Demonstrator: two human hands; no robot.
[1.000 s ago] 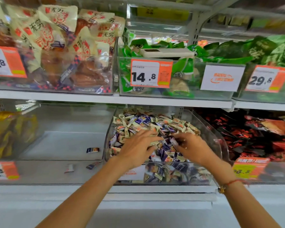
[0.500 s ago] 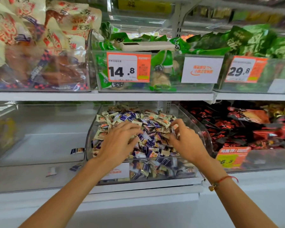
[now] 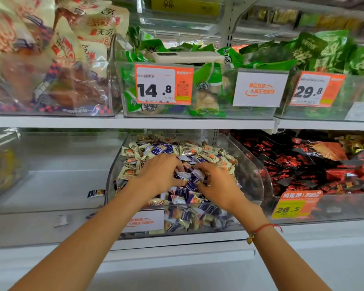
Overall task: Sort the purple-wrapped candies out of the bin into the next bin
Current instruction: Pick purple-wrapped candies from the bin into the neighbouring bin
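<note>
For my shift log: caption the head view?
Both hands gather purple candies in the mixed candy bin.

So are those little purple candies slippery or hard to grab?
Probably a bit slippery: the purple candies have shiny wrappers. They look small and light, so they likely slide around in the loose pile. Both the left hand and right hand dig in together.

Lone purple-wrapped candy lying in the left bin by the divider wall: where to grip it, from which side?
Likely pinch the purple-wrapped candy across its short sides, coming from above. It lies flat on the left bin floor, close to the candy bin wall, so side access there looks tight.
</note>
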